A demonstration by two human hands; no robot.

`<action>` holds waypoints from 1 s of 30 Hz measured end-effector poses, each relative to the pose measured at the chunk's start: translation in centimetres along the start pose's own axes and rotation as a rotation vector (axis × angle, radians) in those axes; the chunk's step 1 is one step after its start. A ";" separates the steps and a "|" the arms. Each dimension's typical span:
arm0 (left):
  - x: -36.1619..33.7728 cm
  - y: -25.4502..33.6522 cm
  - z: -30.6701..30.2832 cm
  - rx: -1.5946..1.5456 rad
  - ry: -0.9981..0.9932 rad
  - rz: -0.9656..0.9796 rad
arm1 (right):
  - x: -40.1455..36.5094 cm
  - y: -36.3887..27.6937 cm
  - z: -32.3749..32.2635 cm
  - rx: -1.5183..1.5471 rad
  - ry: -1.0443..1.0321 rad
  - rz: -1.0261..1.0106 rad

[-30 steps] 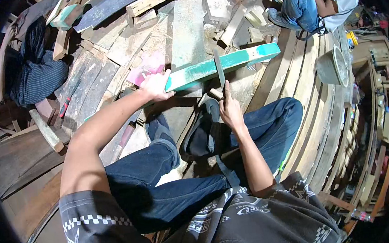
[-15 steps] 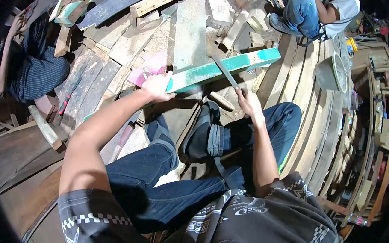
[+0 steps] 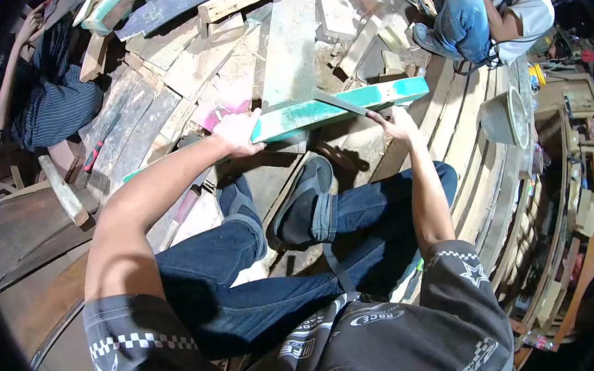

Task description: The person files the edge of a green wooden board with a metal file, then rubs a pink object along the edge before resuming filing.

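Observation:
A wooden beam with worn green and white paint (image 3: 298, 117) lies crosswise in front of me. Toward its left part, my left hand (image 3: 236, 133) is closed on it, and more green shows beyond my forearm. My right hand (image 3: 399, 123) is wrapped around the handle of a long, narrow flat-bladed tool (image 3: 341, 103). The blade lies slantwise over the beam's upper face, its tip pointing up and left past the far edge. My knees are bent, with both shoes (image 3: 305, 202) below the beam.
Wooden offcuts and planks (image 3: 289, 52) are heaped ahead. A seated person (image 3: 466, 22) is at upper right, another person (image 3: 57, 107) at upper left. A grey bucket (image 3: 504, 119) stands on the slats to the right. A red-handled tool (image 3: 94, 156) lies at left.
My right hand has moved right and slightly up with the flat-bladed tool, which now lies at a flatter slant over the beam. My left hand and the beam have shifted only slightly.

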State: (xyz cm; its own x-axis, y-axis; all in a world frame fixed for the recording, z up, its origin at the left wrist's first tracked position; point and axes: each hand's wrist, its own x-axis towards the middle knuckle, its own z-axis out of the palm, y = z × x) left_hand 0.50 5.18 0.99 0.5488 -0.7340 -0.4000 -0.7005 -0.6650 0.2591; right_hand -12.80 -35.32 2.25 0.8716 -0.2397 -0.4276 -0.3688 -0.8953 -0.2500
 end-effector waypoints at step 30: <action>0.3 -0.1 0.4 -0.016 -0.001 0.005 | 0.0 2.5 3.5 0.153 0.036 -0.058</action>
State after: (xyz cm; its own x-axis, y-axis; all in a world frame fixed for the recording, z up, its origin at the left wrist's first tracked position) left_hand 0.50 5.07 0.48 0.5447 -0.7371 -0.3999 -0.6957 -0.6635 0.2752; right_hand -14.85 -36.20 -1.40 0.9029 -0.2047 -0.3780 -0.3598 -0.8410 -0.4040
